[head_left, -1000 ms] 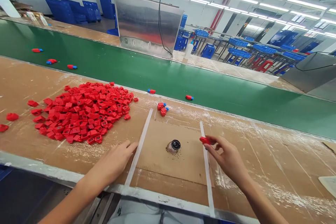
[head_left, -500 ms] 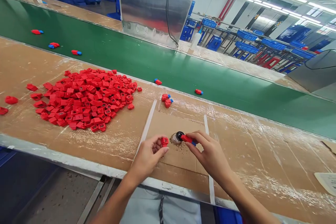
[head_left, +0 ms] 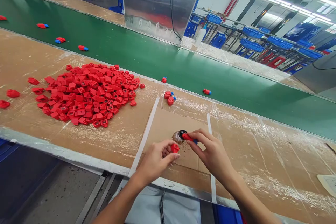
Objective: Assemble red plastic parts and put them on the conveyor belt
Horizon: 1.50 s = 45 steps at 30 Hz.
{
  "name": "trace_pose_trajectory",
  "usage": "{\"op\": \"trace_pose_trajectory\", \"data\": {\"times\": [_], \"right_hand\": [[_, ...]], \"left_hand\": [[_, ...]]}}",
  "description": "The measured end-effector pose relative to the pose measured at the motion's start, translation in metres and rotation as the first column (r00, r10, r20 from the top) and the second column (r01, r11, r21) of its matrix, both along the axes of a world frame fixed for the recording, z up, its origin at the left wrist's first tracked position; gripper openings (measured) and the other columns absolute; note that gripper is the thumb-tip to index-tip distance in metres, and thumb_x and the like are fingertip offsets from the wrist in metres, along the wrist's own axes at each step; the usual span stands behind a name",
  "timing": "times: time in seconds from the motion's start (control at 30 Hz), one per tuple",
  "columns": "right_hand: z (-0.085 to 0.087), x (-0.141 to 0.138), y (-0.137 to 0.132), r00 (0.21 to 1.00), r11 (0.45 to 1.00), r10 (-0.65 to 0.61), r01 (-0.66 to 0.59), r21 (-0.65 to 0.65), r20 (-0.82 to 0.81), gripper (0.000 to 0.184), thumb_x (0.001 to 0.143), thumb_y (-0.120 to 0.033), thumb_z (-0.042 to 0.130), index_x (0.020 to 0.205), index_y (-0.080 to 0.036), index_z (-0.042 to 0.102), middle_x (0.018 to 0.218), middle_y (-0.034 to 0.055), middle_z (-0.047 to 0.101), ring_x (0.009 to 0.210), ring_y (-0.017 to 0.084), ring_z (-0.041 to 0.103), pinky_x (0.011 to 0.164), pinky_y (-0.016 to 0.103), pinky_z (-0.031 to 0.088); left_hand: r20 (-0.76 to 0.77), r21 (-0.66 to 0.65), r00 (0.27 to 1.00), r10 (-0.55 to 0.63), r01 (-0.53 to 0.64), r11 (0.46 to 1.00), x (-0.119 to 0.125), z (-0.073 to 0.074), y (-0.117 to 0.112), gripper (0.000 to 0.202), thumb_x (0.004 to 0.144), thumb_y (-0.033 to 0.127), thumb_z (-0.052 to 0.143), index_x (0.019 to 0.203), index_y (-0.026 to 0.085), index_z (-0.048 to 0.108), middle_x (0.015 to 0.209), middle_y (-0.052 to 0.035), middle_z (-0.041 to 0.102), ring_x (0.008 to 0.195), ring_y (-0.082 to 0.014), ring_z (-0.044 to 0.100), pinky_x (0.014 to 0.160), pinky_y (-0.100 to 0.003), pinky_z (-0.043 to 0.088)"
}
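Between thumb and fingers, my left hand (head_left: 157, 157) pinches a small red plastic block (head_left: 174, 148) just above the cardboard. My right hand (head_left: 210, 147) grips a red-and-blue plastic piece (head_left: 189, 137), its red end against a small round black-topped fixture (head_left: 181, 134) set in the cardboard mat (head_left: 168, 122). Dark crumbs are scattered around that fixture. Past the mat's far edge lie red-and-blue pieces (head_left: 170, 100). To the left spreads a big heap of red blocks (head_left: 89, 94).
A green conveyor belt (head_left: 118, 49) runs behind the cardboard-covered table (head_left: 262, 147), carrying several red-and-blue pieces (head_left: 83, 48). Across the belt stand a metal panel (head_left: 157, 3) and a white bottle (head_left: 201, 35). A few loose red blocks (head_left: 12, 93) lie at the far left.
My left hand has moved right and slightly down with its red block, closer to the right hand. The right hand keeps its piece at the fixture. The camera view has shifted slightly.
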State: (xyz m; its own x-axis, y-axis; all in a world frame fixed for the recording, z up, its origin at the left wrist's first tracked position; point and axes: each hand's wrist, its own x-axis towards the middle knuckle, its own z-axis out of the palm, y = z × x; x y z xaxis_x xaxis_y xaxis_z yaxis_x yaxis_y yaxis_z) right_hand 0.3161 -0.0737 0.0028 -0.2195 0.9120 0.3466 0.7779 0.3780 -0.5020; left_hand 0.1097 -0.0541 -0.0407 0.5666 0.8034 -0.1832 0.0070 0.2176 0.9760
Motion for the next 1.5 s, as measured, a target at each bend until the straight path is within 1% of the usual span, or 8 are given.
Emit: {"op": "trace_pose_trajectory", "data": {"times": [0.17,0.3,0.53,0.77,0.97,1.17,1.3,1.5], "right_hand": [[0.008,-0.001,-0.005,0.992,0.999,-0.051,0.052,0.006,-0.111,0.012,0.097,-0.022,0.061,0.109,-0.022,0.063,0.1,0.0026,0.065,0.086,0.015,0.061,0.076,0.027,0.048],[0.013,-0.006,-0.018,0.983,0.999,-0.018,0.011,-0.043,-0.182,0.013,0.097,-0.023,0.062,0.11,-0.024,0.063,0.102,0.0015,0.066,0.087,0.014,0.061,0.075,0.025,0.048],[-0.003,-0.013,-0.032,0.967,0.994,0.021,-0.049,-0.101,-0.255,0.015,0.097,-0.022,0.061,0.112,-0.025,0.063,0.103,0.0017,0.066,0.091,0.014,0.062,0.079,0.025,0.049],[-0.014,-0.014,-0.036,0.961,0.988,0.009,-0.051,-0.148,-0.276,0.016,0.097,-0.023,0.06,0.112,-0.024,0.063,0.101,0.0021,0.065,0.089,0.014,0.061,0.078,0.024,0.049],[-0.019,-0.022,-0.038,0.972,0.99,0.045,-0.074,-0.119,-0.232,0.013,0.098,-0.016,0.056,0.106,-0.022,0.064,0.097,0.0033,0.061,0.089,0.014,0.061,0.077,0.023,0.048],[-0.029,-0.03,-0.043,0.975,0.988,0.052,-0.082,-0.132,-0.217,0.015,0.099,-0.012,0.05,0.106,-0.021,0.06,0.098,0.0053,0.059,0.086,0.016,0.059,0.074,0.024,0.048],[-0.03,-0.032,-0.049,0.979,0.981,0.051,-0.086,-0.171,-0.198,0.017,0.1,-0.011,0.046,0.107,-0.022,0.057,0.097,0.0056,0.059,0.084,0.016,0.057,0.071,0.025,0.047],[-0.029,-0.033,-0.052,0.982,0.982,0.052,-0.083,-0.168,-0.18,0.017,0.101,-0.014,0.043,0.107,-0.023,0.057,0.1,0.0067,0.06,0.087,0.018,0.059,0.073,0.027,0.048]], "left_hand": [[0.077,-0.081,0.996,-0.055,0.061,0.995,-0.002,-0.005,-0.002,0.021,0.086,0.025,0.064,0.105,0.017,0.065,0.076,0.001,0.062,0.071,-0.0147,0.065,0.067,-0.024,0.053],[0.113,-0.111,0.99,-0.09,0.102,0.989,-0.004,-0.008,-0.002,0.026,0.086,0.024,0.064,0.111,0.017,0.065,0.076,0.0015,0.062,0.068,-0.012,0.064,0.065,-0.022,0.051],[0.136,-0.157,0.985,-0.106,0.127,0.979,-0.003,-0.005,0.0,0.03,0.084,0.027,0.066,0.112,0.015,0.066,0.072,0.0014,0.063,0.063,-0.0112,0.062,0.062,-0.022,0.051],[0.107,-0.134,0.986,-0.124,0.138,0.981,-0.002,-0.004,-0.001,0.027,0.084,0.026,0.065,0.108,0.015,0.067,0.075,0.0002,0.063,0.062,-0.0105,0.058,0.062,-0.023,0.048],[0.088,-0.125,0.978,-0.188,0.198,0.972,-0.006,-0.005,0.0,0.026,0.088,0.025,0.058,0.111,0.016,0.066,0.077,0.0002,0.061,0.064,-0.0105,0.055,0.063,-0.023,0.047],[-0.006,-0.152,0.965,-0.263,0.259,0.954,-0.011,-0.001,0.003,0.016,0.088,0.025,0.053,0.094,0.015,0.063,0.067,0.0018,0.057,0.059,-0.0111,0.055,0.057,-0.022,0.047],[-0.085,-0.155,0.941,-0.329,0.313,0.937,-0.012,0.001,0.005,0.018,0.087,0.024,0.051,0.096,0.015,0.063,0.07,-0.0001,0.06,0.06,-0.0126,0.058,0.056,-0.022,0.049],[-0.084,-0.165,0.931,-0.355,0.338,0.927,-0.014,0.001,0.007,0.016,0.088,0.023,0.051,0.092,0.015,0.063,0.067,-0.0007,0.06,0.06,-0.013,0.06,0.055,-0.021,0.049]]}}
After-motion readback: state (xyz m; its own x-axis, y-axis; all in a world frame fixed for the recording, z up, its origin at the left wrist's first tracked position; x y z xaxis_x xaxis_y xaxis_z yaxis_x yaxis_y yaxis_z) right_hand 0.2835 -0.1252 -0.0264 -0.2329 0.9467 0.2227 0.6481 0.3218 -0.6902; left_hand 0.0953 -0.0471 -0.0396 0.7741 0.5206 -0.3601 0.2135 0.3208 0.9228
